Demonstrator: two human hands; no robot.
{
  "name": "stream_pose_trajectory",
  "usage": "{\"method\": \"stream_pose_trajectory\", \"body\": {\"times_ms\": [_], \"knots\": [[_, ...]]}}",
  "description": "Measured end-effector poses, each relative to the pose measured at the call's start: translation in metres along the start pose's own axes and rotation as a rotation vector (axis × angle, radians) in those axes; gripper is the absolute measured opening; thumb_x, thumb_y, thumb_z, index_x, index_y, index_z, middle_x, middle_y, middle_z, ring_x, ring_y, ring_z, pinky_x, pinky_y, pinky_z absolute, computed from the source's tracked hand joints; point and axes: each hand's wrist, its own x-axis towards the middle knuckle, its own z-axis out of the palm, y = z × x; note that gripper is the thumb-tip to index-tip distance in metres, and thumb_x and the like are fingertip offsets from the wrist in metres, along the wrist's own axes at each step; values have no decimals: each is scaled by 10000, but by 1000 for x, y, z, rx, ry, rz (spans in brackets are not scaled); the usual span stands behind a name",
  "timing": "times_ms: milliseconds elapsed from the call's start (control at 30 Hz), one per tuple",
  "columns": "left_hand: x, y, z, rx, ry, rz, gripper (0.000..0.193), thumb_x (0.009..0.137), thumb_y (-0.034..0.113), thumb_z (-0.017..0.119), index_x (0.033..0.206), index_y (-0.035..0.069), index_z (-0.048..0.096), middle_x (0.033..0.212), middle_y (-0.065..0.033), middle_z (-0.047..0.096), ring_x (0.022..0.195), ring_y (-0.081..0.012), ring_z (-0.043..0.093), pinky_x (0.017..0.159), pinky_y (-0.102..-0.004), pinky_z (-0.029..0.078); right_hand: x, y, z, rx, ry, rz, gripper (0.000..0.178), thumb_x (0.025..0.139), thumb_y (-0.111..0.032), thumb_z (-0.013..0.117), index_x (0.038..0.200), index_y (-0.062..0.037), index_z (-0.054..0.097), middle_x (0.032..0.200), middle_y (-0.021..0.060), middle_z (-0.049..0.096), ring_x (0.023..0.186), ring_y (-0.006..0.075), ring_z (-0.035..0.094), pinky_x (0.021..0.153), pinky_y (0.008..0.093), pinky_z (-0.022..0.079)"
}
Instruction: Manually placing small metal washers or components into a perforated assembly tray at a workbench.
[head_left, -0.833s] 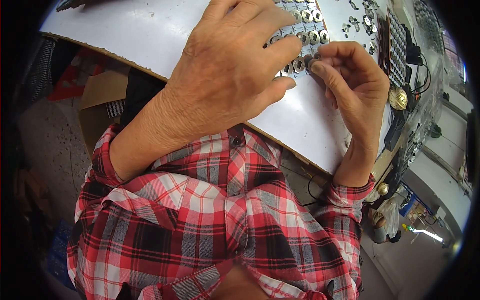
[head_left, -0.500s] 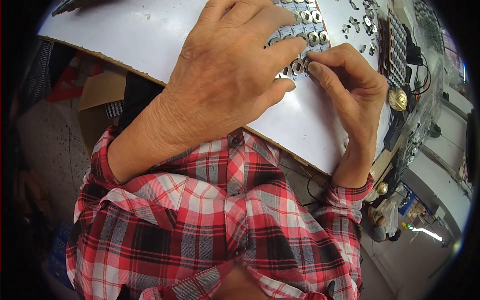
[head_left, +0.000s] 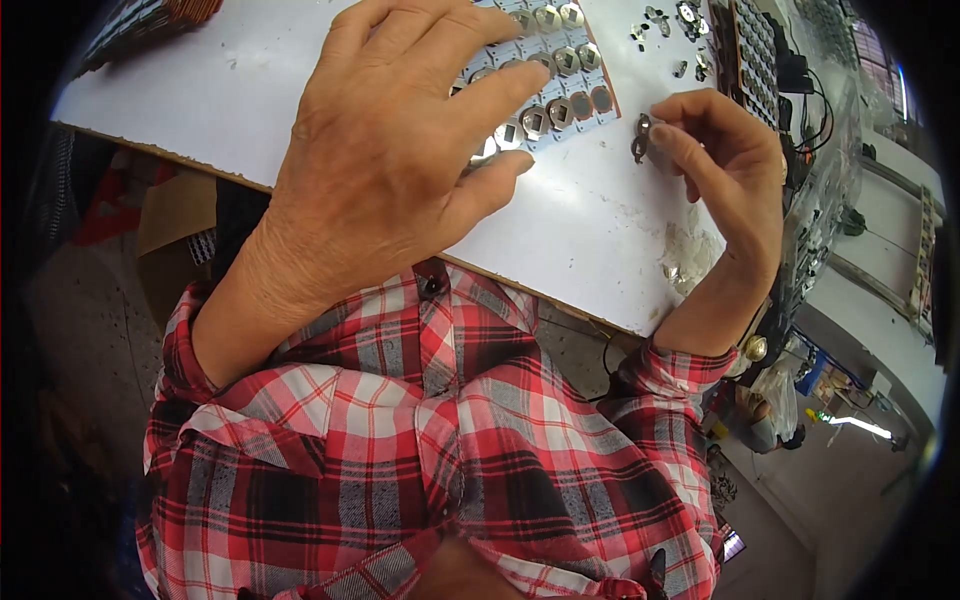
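Note:
A light-blue circuit board panel (head_left: pixel 568 82) lies on the white table, covered in rows of round metal clips (head_left: pixel 535 123) with square holes. Two dark round spots (head_left: pixel 591 102) without clips show at the right end of the nearest full row. My left hand (head_left: pixel 400 150) spreads over the panel's left part, fingers apart and resting on it; what lies under the palm is hidden. To the right of the panel, my right hand (head_left: pixel 725 160) pinches a small metal clip (head_left: pixel 641 138) between thumb and forefinger, just above the table.
Loose metal clips (head_left: pixel 690 20) lie scattered at the far right of the white table (head_left: pixel 570 230). Beyond them stands another panel of clips (head_left: pixel 757 60). Stacked boards (head_left: pixel 150 25) sit at the far left. A cardboard box (head_left: pixel 178 215) is below the table edge.
My right hand has drawn away from the panel's edge to the right and now shows a metal clip in its fingers. The view has shifted; my left hand stays over the panel.

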Motion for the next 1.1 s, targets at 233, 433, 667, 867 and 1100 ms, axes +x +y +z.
{"method": "stream_pose_trajectory", "body": {"times_ms": [233,433,667,867,1100], "knots": [[-1,-5,2,-5,1,0,371,707,81,872,1049,22,739,873,-108,705,731,-229,663,619,-320,506,2,-2,9,-17,-27,0,131,907,-100,758,1005,-26,713,771,-10,690,634,39,605,473,184,420],[4,1,4,9,12,3,375,710,85,871,1055,22,739,874,-110,703,730,-228,660,618,-320,504,5,-19,15,564,58,57,212,936,-37,706,1120,69,705,822,71,706,603,102,650,440,209,502],[9,29,14,-258,-86,-301,212,795,28,804,995,5,738,788,-76,670,642,-166,601,568,-290,465,-6,-33,41,757,-3,20,206,934,-7,691,1115,91,693,846,115,715,589,124,656,440,241,543],[12,33,17,-374,-179,-542,20,884,-3,706,874,3,689,708,18,608,592,-17,499,474,-218,346,-5,-30,49,671,10,-74,172,945,21,675,1097,100,658,889,139,694,593,126,633,469,246,546],[18,29,7,-538,-135,-823,38,886,-45,683,882,-19,656,711,11,593,613,-30,510,515,-225,382,-14,-40,69,398,300,-576,171,968,76,602,1133,119,608,945,209,658,655,167,639,535,287,566]]}}
